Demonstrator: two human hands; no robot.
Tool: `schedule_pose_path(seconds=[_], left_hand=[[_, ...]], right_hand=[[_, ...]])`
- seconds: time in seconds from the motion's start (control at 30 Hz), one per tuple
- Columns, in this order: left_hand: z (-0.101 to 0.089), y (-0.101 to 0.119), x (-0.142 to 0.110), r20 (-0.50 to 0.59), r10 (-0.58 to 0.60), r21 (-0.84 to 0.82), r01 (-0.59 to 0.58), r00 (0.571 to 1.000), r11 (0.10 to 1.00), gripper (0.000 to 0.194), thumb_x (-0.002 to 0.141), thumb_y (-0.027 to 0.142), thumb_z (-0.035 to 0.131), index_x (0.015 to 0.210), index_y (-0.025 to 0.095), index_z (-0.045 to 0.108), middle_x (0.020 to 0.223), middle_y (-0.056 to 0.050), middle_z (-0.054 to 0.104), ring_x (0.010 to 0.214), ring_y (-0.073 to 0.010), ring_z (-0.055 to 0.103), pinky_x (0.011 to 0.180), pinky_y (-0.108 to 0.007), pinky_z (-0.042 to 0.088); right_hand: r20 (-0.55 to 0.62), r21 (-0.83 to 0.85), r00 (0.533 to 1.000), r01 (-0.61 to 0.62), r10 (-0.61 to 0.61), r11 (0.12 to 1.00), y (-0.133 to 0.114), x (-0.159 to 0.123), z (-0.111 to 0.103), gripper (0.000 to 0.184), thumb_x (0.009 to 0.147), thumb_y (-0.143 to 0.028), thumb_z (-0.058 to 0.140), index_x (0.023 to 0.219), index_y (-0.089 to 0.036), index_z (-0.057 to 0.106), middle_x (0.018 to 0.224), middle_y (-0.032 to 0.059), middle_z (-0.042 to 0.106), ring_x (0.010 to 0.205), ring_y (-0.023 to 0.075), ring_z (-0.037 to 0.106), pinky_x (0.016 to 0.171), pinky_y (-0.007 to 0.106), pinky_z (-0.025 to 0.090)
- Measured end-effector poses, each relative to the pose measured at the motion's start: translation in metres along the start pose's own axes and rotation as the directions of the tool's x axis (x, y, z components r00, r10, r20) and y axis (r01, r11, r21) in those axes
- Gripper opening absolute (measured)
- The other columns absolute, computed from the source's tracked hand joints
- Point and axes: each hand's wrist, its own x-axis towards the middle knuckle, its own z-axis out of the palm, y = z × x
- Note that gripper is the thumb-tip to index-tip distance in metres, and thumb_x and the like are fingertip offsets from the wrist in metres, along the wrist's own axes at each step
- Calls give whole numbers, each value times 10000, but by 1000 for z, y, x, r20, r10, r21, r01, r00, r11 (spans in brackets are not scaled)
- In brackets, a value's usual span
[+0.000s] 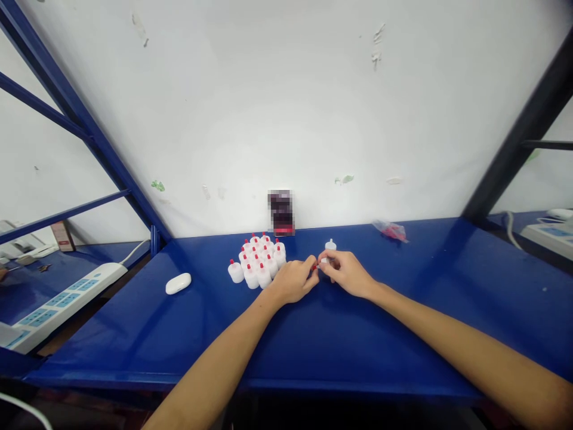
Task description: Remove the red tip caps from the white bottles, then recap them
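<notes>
Head view: pinching a small red piece [314, 267] in left hand [294, 279], with fingertips nearly closed; pinching a small white piece [324, 261] in right hand [350, 273], close beside, equally tight in grip. Too small to tell exact contact. From hands, on blue table [353, 346]: at 1 o'clock, see pale nozzle-topped container [330, 245], partly hidden; at 9, clustered red-tipped white bottles [263, 275]; at 2, clear plastic bag [391, 230] with red contents.

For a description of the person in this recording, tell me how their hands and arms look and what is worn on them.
Both the left hand and the right hand are bare, without gloves. The slim forearms show no sleeve, watch or bracelet. Rings are too small to tell.
</notes>
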Motion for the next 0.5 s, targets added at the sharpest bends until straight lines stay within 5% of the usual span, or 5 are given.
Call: schedule_pose_path(seconds=[0.33, 0.5], left_hand=[[2, -6, -1, 11, 7, -15, -7, 1000, 1000, 274, 984, 307, 299, 1115, 164, 492, 876, -79, 668, 742, -232, 645, 649, -305, 423], [9, -8, 2, -28, 98, -121, -101, 995, 987, 280, 957, 279, 307, 914, 173, 563, 923, -71, 666, 807, -220, 645, 699, -298, 441]], right_hand=[[26, 167, 996, 76, -82, 983, -10, -2, 5, 223, 877, -372, 576, 1019, -200, 572, 755, -19, 576, 589, 120, 495, 584, 250, 427], [90, 223, 987, 108, -131, 969, -8, -3, 9, 221, 891, -407, 572, 960, -198, 588, 818, -5, 562, 667, 127, 474, 613, 243, 403]])
